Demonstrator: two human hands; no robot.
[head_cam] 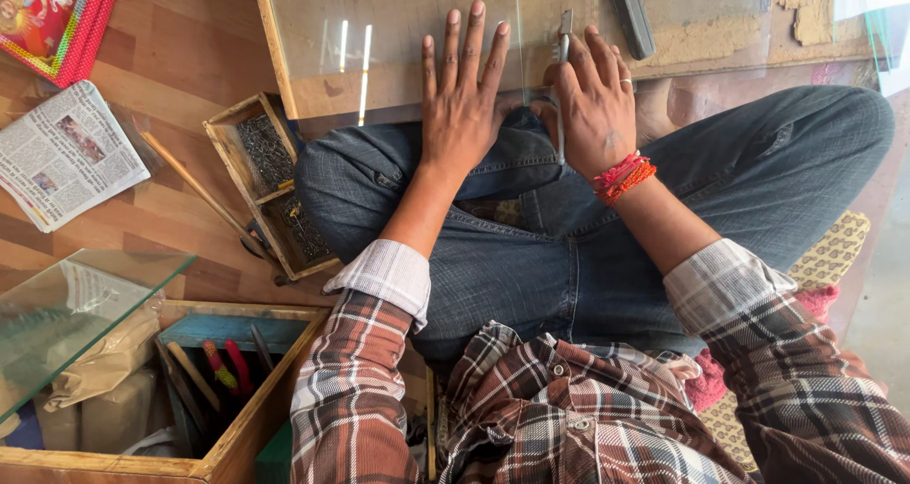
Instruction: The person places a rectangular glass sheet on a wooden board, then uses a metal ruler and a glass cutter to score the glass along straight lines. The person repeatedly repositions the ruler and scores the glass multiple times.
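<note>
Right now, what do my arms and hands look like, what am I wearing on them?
Both arms are in a brown, red and white plaid shirt, its cuffs turned back to show a paler checked lining. The left hand is bare of jewellery. The right hand has a ring on one finger, a faint dark mark on its back, and red and orange threads round the wrist.

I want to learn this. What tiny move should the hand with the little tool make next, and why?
Probably draw the thin cutter tool toward the body. The right hand grips it on the glass sheet, while the left hand lies flat, pinning the glass on the wooden board.
</note>
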